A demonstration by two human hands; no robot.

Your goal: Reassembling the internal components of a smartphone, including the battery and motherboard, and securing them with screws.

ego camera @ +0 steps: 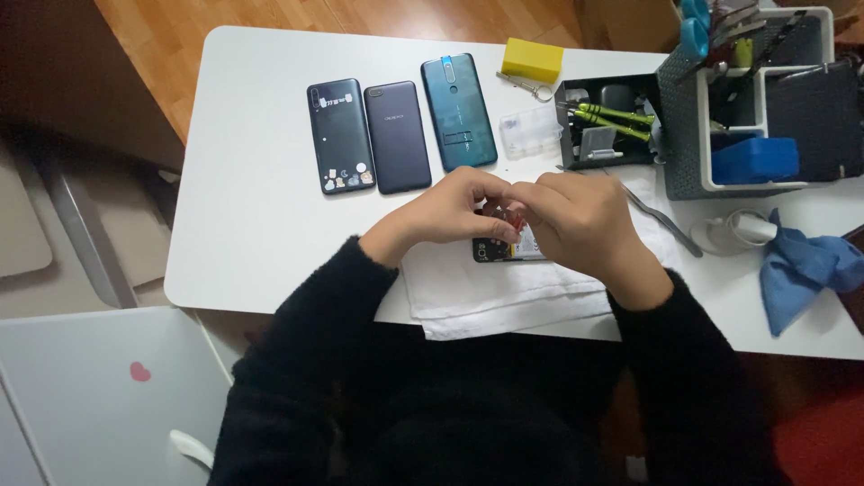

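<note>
Meeting over an opened phone, left hand and right hand, fingertips pinched together on a small red part just above it. Both curled narrow around that part, knuckles up, black sleeves running back toward the camera. Lying on a folded white cloth near the front edge of the white tabletop, mostly hidden under the hands. Lined up side by side farther back: a dark phone with stickers, a navy phone and a teal phone, all back-side up. Beyond those, a yellow block, a clear small case and a black tray holding green-handled drivers. Just right of the tray, a grey organiser with a blue box. Resting beside the right hand, metal tweezers; farther right, a crumpled blue cloth.
</note>
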